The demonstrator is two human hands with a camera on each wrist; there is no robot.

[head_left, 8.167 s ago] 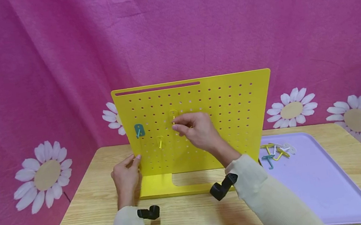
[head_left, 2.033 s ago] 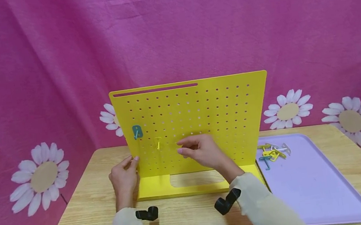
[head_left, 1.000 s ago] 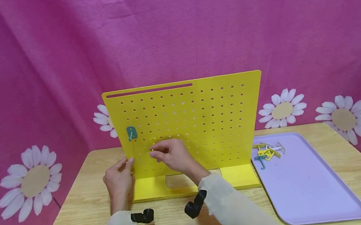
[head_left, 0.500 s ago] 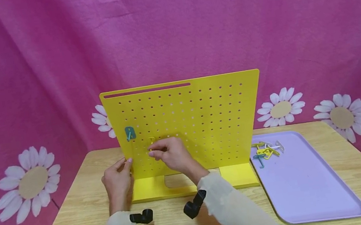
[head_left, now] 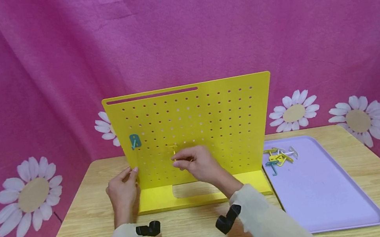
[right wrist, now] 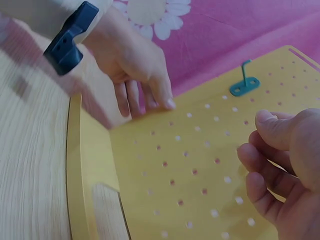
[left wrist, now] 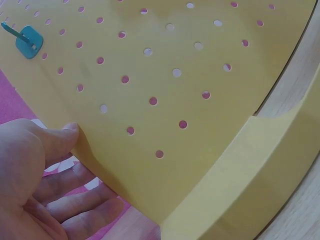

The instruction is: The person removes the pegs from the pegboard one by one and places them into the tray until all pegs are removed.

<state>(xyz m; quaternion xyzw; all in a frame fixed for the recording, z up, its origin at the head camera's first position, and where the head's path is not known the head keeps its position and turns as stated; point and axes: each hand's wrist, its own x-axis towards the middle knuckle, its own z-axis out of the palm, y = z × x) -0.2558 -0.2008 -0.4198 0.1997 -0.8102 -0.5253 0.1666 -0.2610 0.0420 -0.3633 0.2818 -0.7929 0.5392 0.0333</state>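
A yellow pegboard (head_left: 235, 136) stands upright on its base, facing me. My left hand (head_left: 122, 190) grips its lower left edge, thumb (left wrist: 67, 134) on the front face and the other fingers around the edge. My right hand (head_left: 199, 164) pinches a small yellow hook (head_left: 174, 149) between thumb and index finger, in front of the lower middle of the board. The right wrist view shows the curled right fingers (right wrist: 265, 165) close to the perforated face; the hook is hidden there. A teal hook (head_left: 135, 141) is mounted near the board's left edge.
A lilac tray (head_left: 327, 196) lies right of the board, holding a small pile of yellow hooks (head_left: 282, 158), a teal hook (head_left: 272, 167) and white hooks (head_left: 288, 153). The wooden table (head_left: 82, 226) meets a pink flowered cloth (head_left: 179, 32) behind.
The right hand took hold of the lower yellow hook, which came off its place, and moved right with it. The upper yellow hook seen earlier is off the board. The left hand stays.
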